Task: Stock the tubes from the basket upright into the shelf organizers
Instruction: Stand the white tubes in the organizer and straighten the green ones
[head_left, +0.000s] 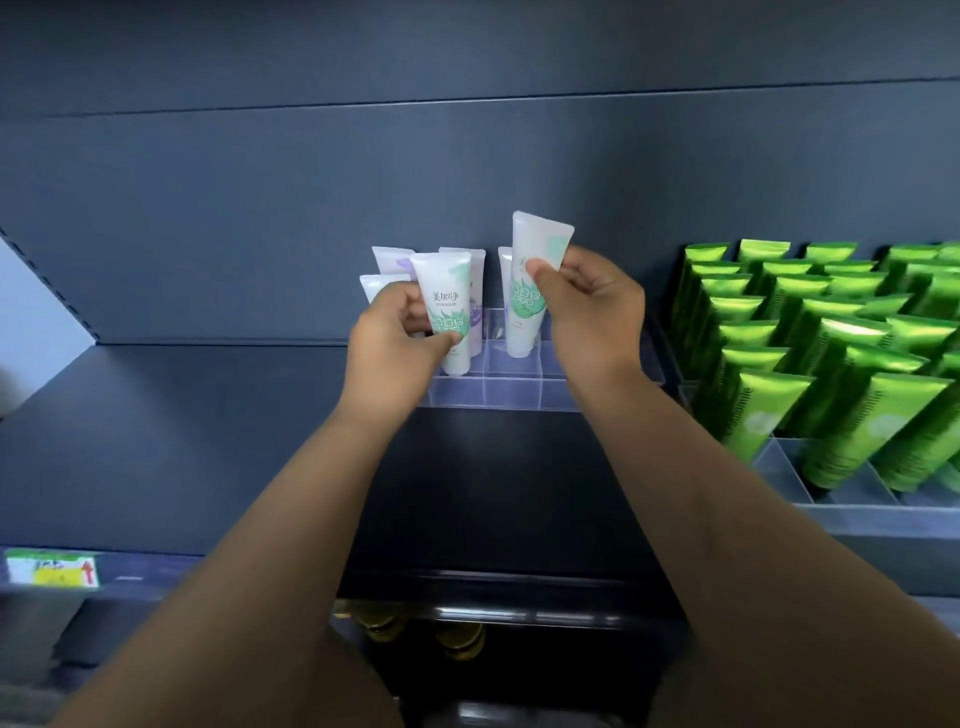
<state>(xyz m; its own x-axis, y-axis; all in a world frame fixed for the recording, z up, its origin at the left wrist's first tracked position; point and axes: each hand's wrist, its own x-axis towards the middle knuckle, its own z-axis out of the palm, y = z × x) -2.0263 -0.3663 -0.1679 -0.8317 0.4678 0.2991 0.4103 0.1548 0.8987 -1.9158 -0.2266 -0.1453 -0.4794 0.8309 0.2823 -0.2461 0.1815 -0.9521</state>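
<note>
Left hand (395, 332) thumb and fingers pinch a white green-printed plastic tube (448, 312) at their 2 o'clock, upright in the clear acrylic shelf organizer (498, 389); right hand (587, 301) pinches a second white tube (532, 291), higher, at its 10 o'clock

Six white tubes (387, 260) show at twelve o'clock: four at the back and two green-printed tubes (444, 312) in front, one each in the left hand (395, 338) and right hand (587, 301). There are two clear organizers (498, 389), at twelve and three o'clock. Well over twenty green tubes (831, 364) stand at three o'clock, too crowded to count exactly. One price label (52, 569) is at eight o'clock.
</note>
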